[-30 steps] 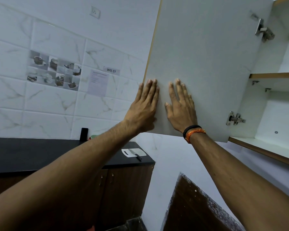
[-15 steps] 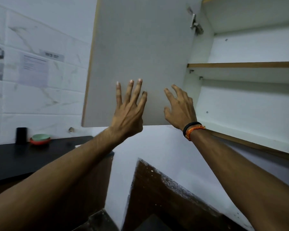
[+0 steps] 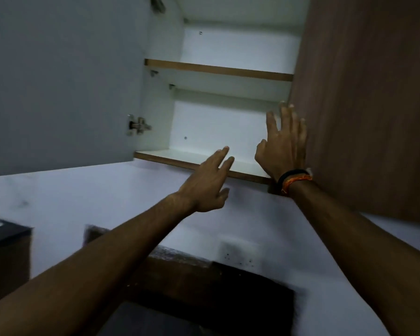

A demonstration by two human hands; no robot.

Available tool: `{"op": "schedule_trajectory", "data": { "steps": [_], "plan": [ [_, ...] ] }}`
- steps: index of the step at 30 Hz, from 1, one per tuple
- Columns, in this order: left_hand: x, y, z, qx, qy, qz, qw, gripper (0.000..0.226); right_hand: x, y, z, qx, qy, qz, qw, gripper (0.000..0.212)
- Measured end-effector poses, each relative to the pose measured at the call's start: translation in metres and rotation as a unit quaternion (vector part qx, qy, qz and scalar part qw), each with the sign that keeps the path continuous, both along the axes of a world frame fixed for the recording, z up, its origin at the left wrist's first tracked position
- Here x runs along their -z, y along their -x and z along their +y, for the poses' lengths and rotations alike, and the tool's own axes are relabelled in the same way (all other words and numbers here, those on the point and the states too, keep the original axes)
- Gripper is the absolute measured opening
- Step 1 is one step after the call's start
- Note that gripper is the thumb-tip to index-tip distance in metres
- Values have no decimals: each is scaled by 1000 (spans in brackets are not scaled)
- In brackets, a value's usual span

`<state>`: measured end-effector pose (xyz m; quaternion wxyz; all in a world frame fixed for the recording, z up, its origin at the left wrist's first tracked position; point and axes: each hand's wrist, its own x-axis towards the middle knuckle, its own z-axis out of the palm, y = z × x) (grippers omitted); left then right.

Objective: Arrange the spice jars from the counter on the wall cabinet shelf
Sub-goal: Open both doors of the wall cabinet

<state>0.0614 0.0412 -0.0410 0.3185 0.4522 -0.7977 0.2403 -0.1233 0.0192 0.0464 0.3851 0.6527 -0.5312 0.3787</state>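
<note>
While the wall cabinet (image 3: pixel 228 122) stands open, left hand (image 3: pixel 207 183) hovers spread, empty; right hand (image 3: pixel 285 144), fingers spread, at 3 o'clock by brown door (image 3: pixel 364 105).

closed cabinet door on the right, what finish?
Dark brown wood grain on the closed door; head view, the only one.

White wall (image 3: pixel 107 195), dark counter corner (image 3: pixel 3 232), wall socket (image 3: pixel 239 251), blurred brown panel (image 3: pixel 180 270) below
</note>
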Motion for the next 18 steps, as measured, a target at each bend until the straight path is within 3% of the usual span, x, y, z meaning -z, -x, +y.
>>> {"op": "schedule_trajectory", "data": {
  "steps": [4,10,14,18],
  "plan": [
    [-5,65,-22,85,-25,14,996,83,-9,55,2,33,-13,-13,999,77],
    [-28,124,-42,183,-109,150,965,85,-14,95,4,47,-48,-27,997,78],
    [-42,140,-53,233,-139,289,918,87,-15,109,-4,49,-84,-21,995,78],
    [-51,139,-65,284,-237,447,815,75,-11,113,-13,52,-133,-22,989,78]
  ]
}}
